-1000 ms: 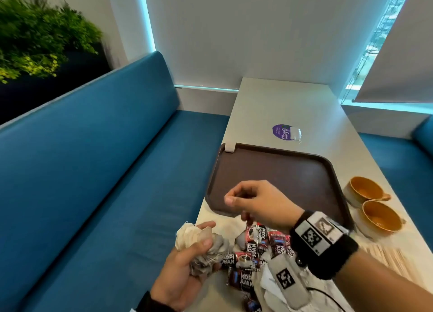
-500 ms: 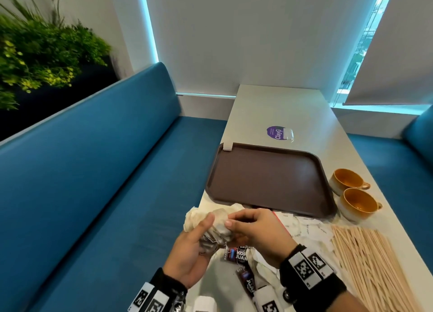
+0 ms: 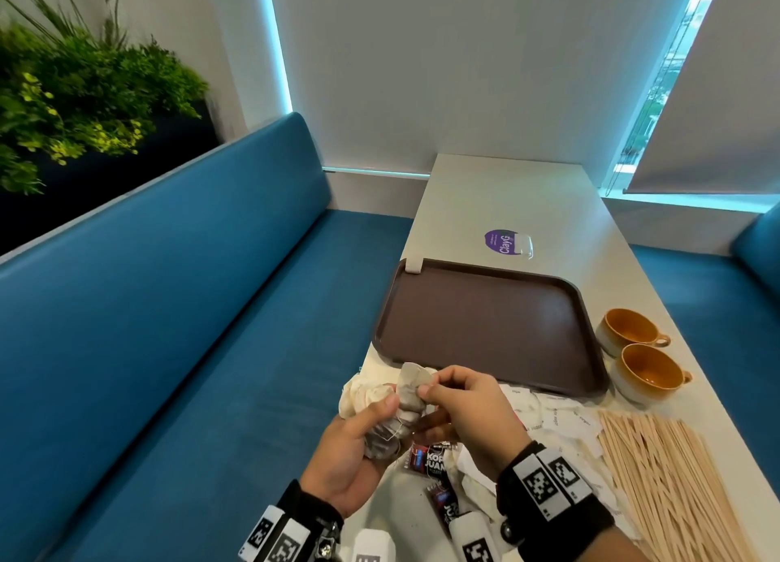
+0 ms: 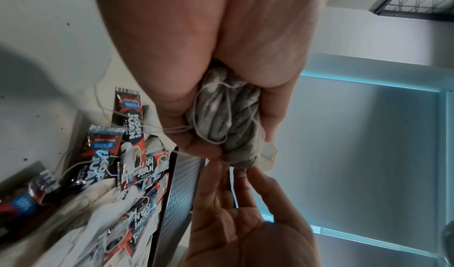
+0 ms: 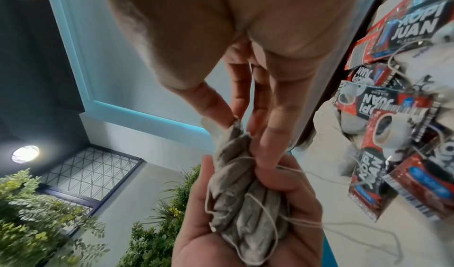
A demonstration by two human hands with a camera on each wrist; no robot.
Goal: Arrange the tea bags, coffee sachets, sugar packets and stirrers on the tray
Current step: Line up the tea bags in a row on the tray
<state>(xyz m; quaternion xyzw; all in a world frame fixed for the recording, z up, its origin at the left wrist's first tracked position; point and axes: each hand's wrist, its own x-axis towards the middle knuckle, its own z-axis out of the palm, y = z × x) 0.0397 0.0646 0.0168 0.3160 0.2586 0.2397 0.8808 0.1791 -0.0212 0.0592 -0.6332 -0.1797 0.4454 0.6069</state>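
Observation:
A bunch of grey tea bags (image 3: 400,409) with tangled strings fills my left hand (image 3: 356,443), which grips it just in front of the brown tray (image 3: 485,321). My right hand (image 3: 460,397) pinches the top of the bunch between thumb and fingertips. The wrist views show the same bunch of tea bags (image 4: 228,119) (image 5: 243,193) wrapped in the left palm. Red and black coffee sachets (image 3: 430,462) lie on the table under the hands. White sugar packets (image 3: 557,418) lie to the right of them, and wooden stirrers (image 3: 658,477) lie at the right.
Two orange cups (image 3: 633,350) stand right of the tray. A crumpled white cloth or paper (image 3: 363,388) lies by the table's left edge. The white table (image 3: 506,198) runs on beyond the tray, with a purple sticker (image 3: 502,241). A blue bench (image 3: 169,308) lies to the left.
My right hand came back from over the tray's near edge to the bunch in my left hand and now pinches its top. The view has tilted down and right.

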